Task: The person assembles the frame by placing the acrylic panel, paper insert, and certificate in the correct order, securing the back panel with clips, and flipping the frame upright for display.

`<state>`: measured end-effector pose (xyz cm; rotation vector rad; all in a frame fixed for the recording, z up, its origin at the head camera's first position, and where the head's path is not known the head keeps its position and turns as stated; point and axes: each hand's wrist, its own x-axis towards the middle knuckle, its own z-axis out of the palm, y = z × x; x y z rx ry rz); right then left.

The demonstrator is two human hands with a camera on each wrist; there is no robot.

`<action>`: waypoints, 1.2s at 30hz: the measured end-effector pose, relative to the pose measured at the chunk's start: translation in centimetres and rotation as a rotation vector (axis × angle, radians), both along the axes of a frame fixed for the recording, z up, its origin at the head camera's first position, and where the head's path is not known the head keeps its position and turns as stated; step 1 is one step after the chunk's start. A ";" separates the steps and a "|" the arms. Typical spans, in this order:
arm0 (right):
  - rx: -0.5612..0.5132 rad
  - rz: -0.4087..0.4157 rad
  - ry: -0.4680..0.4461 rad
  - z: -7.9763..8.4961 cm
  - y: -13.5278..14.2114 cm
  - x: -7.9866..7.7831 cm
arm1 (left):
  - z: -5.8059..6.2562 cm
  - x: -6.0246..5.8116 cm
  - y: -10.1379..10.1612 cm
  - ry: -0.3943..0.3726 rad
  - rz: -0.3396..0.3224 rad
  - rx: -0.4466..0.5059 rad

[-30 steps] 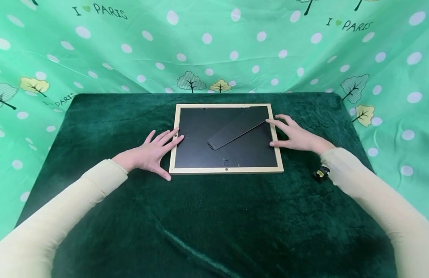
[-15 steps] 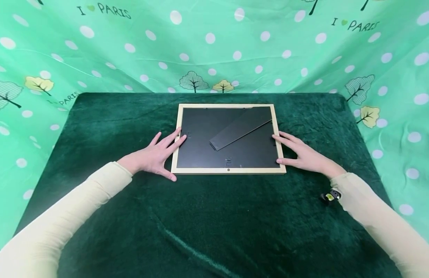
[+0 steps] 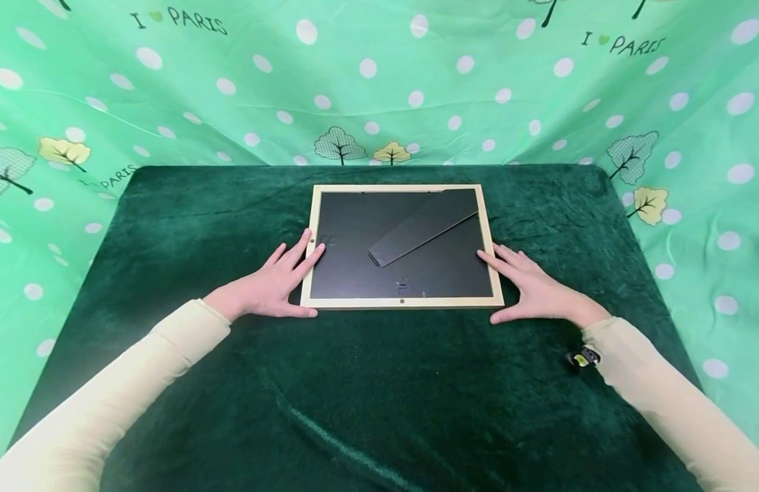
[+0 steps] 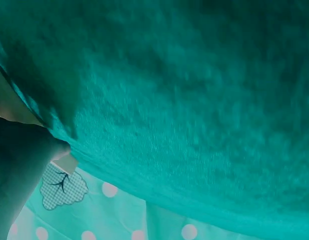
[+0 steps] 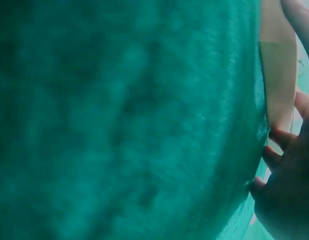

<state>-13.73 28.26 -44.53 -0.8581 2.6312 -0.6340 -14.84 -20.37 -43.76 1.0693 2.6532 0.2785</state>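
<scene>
A picture frame lies back side up on the table, with a light wood border and a black backing board. Its black easel stand lies slantwise across the backing. At the left edge rests my left hand, fingers spread over the border and thumb by the near left corner. My right hand touches the right edge, fingertips on the border and thumb near the front right corner. In the right wrist view, several fingers reach the wooden side of the frame. The left wrist view shows mostly cloth and a dark part of the hand.
Dark green velvet cloth covers the table, with a crease in front of the frame. Behind and at the sides hangs a light green dotted curtain. A small black device sits at the right wrist.
My right hand has slid down the frame's right edge toward the near corner. The left thumb has shifted slightly onto the near left corner. The frame stays in place.
</scene>
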 end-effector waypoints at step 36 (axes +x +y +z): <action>-0.449 -0.254 0.306 5.9 -3.7 -0.5 | 7.6 -0.1 2.2 -0.279 0.285 0.976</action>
